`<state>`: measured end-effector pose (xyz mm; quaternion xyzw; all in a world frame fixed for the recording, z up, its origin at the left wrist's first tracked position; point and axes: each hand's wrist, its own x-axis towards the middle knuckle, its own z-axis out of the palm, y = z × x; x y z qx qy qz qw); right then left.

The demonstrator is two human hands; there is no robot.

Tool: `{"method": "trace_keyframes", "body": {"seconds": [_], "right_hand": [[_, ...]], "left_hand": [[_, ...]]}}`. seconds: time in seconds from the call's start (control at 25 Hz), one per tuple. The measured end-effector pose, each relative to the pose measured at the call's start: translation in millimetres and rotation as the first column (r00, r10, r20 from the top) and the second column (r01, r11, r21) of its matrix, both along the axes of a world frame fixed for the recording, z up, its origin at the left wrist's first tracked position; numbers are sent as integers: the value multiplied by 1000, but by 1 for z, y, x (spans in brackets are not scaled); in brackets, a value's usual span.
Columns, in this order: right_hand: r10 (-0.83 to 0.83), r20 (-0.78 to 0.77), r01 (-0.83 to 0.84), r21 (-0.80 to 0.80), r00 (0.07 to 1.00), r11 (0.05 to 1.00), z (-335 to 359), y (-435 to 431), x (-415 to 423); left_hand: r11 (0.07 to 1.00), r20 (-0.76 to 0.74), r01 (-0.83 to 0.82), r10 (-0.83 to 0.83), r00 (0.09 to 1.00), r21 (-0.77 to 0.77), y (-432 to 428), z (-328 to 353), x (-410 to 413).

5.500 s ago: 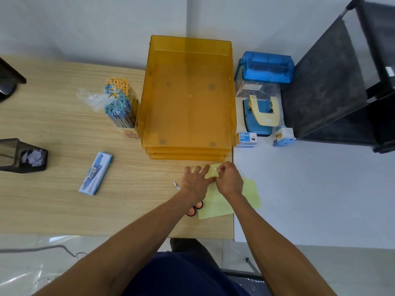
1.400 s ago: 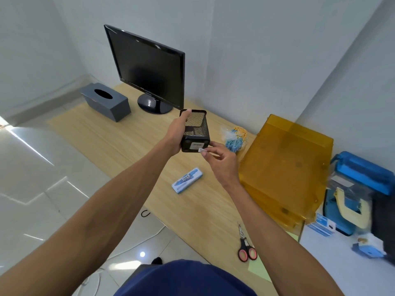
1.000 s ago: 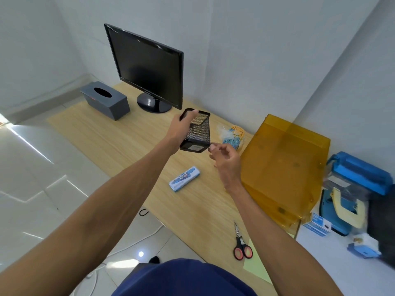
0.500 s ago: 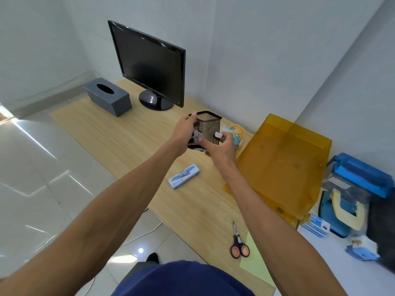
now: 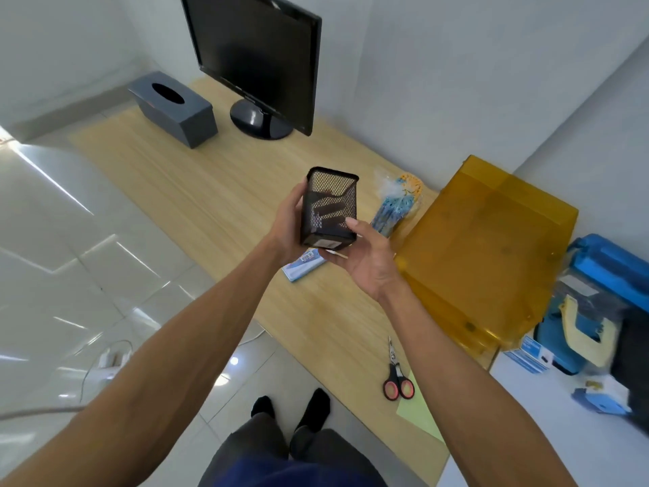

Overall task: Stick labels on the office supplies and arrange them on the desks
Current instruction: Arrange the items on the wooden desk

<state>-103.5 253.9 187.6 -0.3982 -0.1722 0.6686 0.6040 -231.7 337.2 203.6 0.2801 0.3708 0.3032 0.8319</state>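
Lifted closer, black mesh holder (image 5: 330, 205) apparently wears a white base label (image 5: 327, 244).

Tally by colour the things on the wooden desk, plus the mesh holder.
Black: 2, monitor, mesh holder
Grey: 1, tissue box
Blue: 2, pencil bundle, flat pack
Amber: 1, tray stack
Red-handled: 1, scissors
Yellow-green: 1, paper sheet
Total: 8

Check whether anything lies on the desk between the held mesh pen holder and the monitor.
Nothing visible does. The left hand and right hand hold the mesh pen holder above the desk, and only bare wood shows between it and the monitor. The tissue box stands off to the left, the pencil bundle to the right.
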Motion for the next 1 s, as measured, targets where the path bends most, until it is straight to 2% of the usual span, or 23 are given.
{"method": "trace_keyframes", "body": {"seconds": [0.12, 0.24, 0.28, 0.36, 0.44, 0.6, 0.76, 1.0], "right_hand": [[17, 8, -17, -47, 1000, 999, -21, 0, -1], [-84, 238, 101, -57, 968, 993, -46, 3, 0], [-139, 366, 159, -26, 920, 987, -56, 4, 0], [-233, 597, 227, 87, 768, 970, -84, 4, -1], [-289, 700, 207, 202, 653, 957, -112, 3, -4], [-371, 786, 104, 371, 494, 923, -153, 2, -8], [-447, 816, 68, 456, 368, 888, -172, 2, -7], [-562, 728, 138, 558, 392, 818, -188, -6, -8]], "left_hand": [[998, 49, 27, -24, 999, -64, 1, -21, 0], [995, 85, 10, -2, 996, -95, 11, -53, -2], [996, 95, 6, 3, 995, -85, 17, -66, -2], [998, 124, 13, -6, 992, -62, 28, -95, -2], [999, 162, 3, 5, 987, -50, 37, -123, -2], [998, 259, -19, 34, 965, -61, 45, -167, 4], [999, 352, 46, -51, 935, 21, 41, -180, 8], [962, 272, 40, -116, 955, 270, 30, -188, 7]]}}
